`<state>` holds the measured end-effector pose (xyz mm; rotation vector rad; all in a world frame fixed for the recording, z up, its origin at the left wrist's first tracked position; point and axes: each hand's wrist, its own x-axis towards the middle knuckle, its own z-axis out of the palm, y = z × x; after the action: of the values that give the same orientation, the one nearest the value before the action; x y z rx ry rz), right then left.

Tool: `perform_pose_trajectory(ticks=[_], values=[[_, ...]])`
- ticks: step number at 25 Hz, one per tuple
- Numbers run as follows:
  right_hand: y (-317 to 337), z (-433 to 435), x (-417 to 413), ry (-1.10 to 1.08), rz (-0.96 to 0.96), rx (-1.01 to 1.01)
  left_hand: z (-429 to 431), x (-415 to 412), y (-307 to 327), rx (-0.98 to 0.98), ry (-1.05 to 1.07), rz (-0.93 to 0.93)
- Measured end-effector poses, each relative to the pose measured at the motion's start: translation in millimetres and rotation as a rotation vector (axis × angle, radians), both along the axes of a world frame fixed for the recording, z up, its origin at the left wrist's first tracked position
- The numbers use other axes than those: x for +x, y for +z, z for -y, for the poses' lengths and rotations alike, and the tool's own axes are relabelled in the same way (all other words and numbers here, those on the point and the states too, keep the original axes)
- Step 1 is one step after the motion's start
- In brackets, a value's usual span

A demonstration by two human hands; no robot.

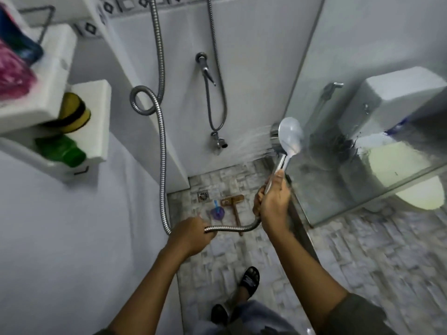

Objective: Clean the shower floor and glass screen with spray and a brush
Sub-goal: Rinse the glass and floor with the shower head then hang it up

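Rinsing was in hand — the shower head (290,137) was gripped by the right hand (273,201), the hose (229,228) by the left hand (193,234), water striking the wall beside the glass screen (362,105); the brush (233,205) lay on the floor (217,250) near the drain — probably needed next.

No readable text, brand, number or sign anywhere; markings on the blurred bottles on the wall shelf (72,170) too smeared to make out.
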<state>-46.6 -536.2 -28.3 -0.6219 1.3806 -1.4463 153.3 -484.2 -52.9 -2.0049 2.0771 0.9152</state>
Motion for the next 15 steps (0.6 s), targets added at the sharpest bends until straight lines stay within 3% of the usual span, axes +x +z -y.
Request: perform_pose_trajectory(ticks=[4, 10, 15], values=[[-5.0, -51.7, 34.5, 0.068, -0.09, 0.035, -56.7, 32.4, 2.5, 0.012, 0.015, 0.045], [-12.4, -124.0, 75.0, 0.151, -0.101, 0.091, -152.0, 67.3, -2.7, 0.119, 0.182, -0.099], [-29.3, -156.1, 96.2, 0.236, -0.072, 0.113, -195.6, 75.8, -13.8, 0.101, 0.211, -0.053]])
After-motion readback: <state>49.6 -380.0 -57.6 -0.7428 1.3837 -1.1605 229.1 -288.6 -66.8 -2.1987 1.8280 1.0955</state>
